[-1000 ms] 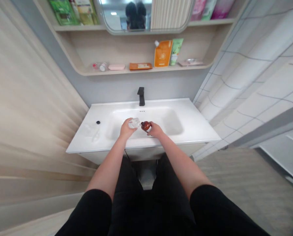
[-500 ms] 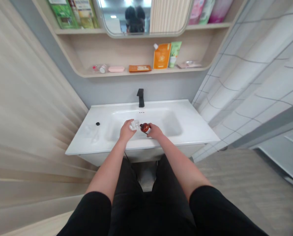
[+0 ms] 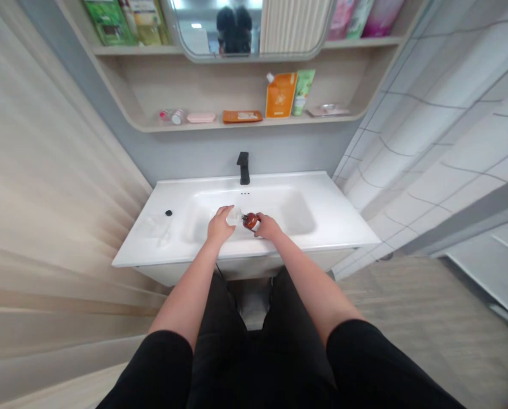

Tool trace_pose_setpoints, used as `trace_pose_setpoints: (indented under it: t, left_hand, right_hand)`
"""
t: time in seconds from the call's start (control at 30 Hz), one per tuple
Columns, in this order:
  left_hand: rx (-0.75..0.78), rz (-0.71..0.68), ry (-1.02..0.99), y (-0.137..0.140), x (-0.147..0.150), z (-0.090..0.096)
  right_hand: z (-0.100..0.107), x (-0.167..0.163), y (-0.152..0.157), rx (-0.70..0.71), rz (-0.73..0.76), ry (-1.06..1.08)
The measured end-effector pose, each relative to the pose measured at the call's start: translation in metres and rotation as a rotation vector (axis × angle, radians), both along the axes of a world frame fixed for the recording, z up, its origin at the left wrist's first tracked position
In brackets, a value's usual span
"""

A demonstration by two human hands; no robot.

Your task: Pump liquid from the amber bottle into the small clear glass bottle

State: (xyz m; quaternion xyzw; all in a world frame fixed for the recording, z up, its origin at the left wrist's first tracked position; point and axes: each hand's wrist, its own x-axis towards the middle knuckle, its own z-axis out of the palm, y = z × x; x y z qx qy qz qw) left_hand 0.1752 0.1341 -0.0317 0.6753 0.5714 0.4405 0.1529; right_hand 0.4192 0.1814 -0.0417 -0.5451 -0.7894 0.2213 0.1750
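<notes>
Over the white sink basin (image 3: 294,211), my left hand (image 3: 220,225) is closed around a small clear container (image 3: 234,216). My right hand (image 3: 269,226) grips a reddish-brown bottle (image 3: 251,221) with a white label, tilted so that its dark neck points left at the container. Neck and container's mouth are very close; whether they touch I cannot tell. Any liquid between them is too small to make out. Left of the basin, a small black cap (image 3: 169,213) lies on the counter (image 3: 141,244), and near it is something clear, perhaps plastic, hard to make out.
A black faucet (image 3: 244,168) stands behind the basin. Above it, a wall shelf (image 3: 203,125) bears an orange pouch (image 3: 280,95), a green tube (image 3: 304,92), a pink bar (image 3: 201,117) and an orange packet (image 3: 242,116). A mirror (image 3: 275,34) hangs above; a pale curtain (image 3: 45,187) is at left.
Both hands hold the bottle and the container in almost the same place. The container looks a little whiter and cloudier now. The whole view has shifted very slightly.
</notes>
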Motion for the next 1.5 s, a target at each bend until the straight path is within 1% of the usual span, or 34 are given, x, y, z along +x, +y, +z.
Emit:
trace_pose_setpoints:
  t: [0.13,0.27,0.33,0.47,0.57,0.73,1.5]
  left_hand:
    - [-0.001,0.005,-0.001,0.000,0.000,0.000]
    - [0.021,0.014,0.054,-0.002,0.000,0.001]
    - [0.013,0.035,0.106,-0.003,0.001,0.003]
    - [-0.056,0.113,0.247,-0.008,0.004,0.009]
    - [-0.049,0.126,0.298,-0.010,0.006,0.013]
    - [-0.022,0.128,0.326,-0.011,0.007,0.014]
    - [-0.035,0.158,0.399,-0.018,0.013,0.020]
  right_hand:
    - [-0.001,0.000,0.000,-0.008,0.003,0.007]
    - [0.000,0.000,0.000,-0.004,0.005,-0.006]
    - [0.001,0.000,0.000,0.000,0.007,-0.020]
    - [0.004,0.000,-0.002,-0.001,0.007,-0.054]
    - [0.004,-0.001,-0.002,-0.004,0.002,-0.063]
    - [0.002,-0.001,-0.001,0.007,0.007,-0.058]
    - [0.002,-0.001,0.002,-0.004,0.003,-0.067]
